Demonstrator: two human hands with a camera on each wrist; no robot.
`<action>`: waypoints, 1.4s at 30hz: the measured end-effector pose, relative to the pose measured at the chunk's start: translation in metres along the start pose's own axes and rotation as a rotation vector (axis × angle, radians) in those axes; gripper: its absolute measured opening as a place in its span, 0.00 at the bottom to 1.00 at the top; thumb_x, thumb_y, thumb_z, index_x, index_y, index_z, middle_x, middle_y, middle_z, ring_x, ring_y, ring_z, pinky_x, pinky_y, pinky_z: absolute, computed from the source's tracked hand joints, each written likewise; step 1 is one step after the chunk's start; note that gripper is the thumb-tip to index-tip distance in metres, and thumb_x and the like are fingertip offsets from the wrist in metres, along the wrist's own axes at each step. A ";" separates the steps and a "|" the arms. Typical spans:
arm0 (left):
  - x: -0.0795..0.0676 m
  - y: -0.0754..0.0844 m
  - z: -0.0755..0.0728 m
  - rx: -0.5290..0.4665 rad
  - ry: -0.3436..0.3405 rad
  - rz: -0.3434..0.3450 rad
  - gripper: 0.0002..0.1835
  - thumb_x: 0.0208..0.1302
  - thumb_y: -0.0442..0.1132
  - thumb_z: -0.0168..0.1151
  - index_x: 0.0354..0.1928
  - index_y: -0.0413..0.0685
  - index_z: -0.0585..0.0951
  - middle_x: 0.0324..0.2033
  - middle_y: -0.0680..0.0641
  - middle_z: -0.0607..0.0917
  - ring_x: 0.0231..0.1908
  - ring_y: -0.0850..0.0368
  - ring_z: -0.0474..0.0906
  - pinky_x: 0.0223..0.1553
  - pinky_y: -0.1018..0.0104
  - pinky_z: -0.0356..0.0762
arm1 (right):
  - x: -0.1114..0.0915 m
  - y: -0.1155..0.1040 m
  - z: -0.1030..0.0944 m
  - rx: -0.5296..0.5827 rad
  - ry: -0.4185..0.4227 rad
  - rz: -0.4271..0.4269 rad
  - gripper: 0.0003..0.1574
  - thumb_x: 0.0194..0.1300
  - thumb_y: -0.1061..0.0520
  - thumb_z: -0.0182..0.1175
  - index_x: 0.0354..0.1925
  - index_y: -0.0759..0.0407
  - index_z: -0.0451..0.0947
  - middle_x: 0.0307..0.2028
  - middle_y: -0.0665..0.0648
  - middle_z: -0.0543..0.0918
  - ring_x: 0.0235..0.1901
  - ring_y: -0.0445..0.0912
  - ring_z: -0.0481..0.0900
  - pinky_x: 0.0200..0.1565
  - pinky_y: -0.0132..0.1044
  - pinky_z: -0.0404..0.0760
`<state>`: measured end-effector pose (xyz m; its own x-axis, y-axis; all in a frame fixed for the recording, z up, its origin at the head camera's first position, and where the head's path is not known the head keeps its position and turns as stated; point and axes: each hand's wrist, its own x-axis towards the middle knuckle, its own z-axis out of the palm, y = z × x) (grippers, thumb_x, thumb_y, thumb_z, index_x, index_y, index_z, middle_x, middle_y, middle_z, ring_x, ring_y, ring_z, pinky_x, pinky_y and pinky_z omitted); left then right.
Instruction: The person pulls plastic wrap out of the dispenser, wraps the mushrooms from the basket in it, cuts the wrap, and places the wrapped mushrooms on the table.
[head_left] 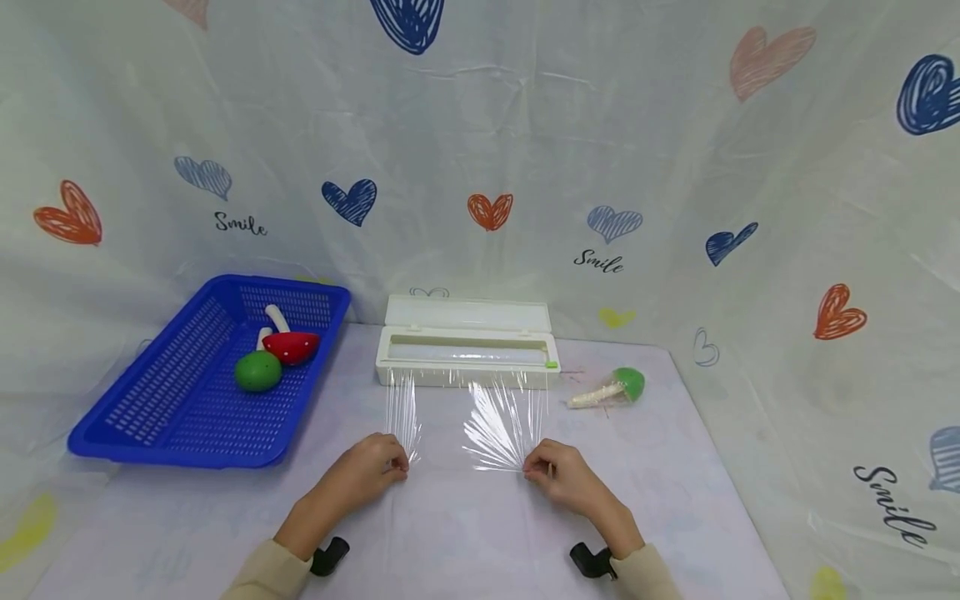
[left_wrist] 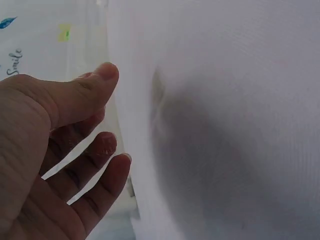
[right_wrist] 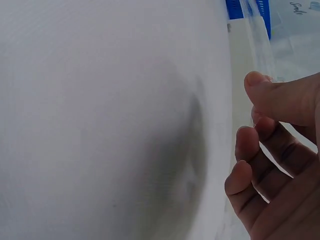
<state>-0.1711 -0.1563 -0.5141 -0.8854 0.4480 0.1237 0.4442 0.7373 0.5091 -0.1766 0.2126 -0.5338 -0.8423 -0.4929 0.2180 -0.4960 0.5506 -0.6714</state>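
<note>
The table spreads beneath both hands, carrying a blue basket beyond and left of the left hand, and a white dispenser box with its lid raised, straight ahead of and between the two hands. From the box a sheet of clear film runs toward the person, one front corner pinched between thumb and fingers of the left hand, the other likewise by the right hand. A green-capped mushroom lies beyond the right hand, slightly to its right, while a red-capped mushroom and another green-capped one touch in the basket, beyond and left of the left hand.
</note>
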 end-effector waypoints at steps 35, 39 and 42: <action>-0.003 -0.005 -0.047 -0.135 -0.068 -0.178 0.04 0.66 0.42 0.71 0.38 0.51 0.86 0.29 0.58 0.81 0.32 0.63 0.73 0.32 0.71 0.75 | 0.000 0.004 0.020 -0.133 0.040 0.260 0.05 0.66 0.58 0.69 0.32 0.51 0.84 0.30 0.44 0.78 0.27 0.34 0.68 0.30 0.29 0.71; -0.003 -0.002 -0.082 -0.132 -0.041 -0.047 0.06 0.67 0.42 0.71 0.43 0.52 0.87 0.35 0.59 0.85 0.36 0.65 0.76 0.35 0.72 0.79 | 0.000 0.006 0.023 -0.150 0.026 0.251 0.05 0.67 0.58 0.69 0.33 0.51 0.83 0.30 0.43 0.77 0.27 0.33 0.67 0.30 0.28 0.71; -0.001 -0.003 -0.108 -0.093 0.025 0.008 0.05 0.66 0.41 0.72 0.42 0.53 0.87 0.35 0.59 0.86 0.36 0.64 0.77 0.36 0.70 0.81 | -0.001 0.005 0.023 -0.135 0.030 0.243 0.05 0.67 0.58 0.69 0.33 0.51 0.83 0.30 0.43 0.77 0.27 0.33 0.67 0.30 0.29 0.71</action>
<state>-0.1861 -0.2135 -0.4232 -0.8858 0.4396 0.1487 0.4373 0.6833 0.5847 -0.1736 0.2001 -0.5538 -0.9448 -0.3166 0.0840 -0.3006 0.7360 -0.6066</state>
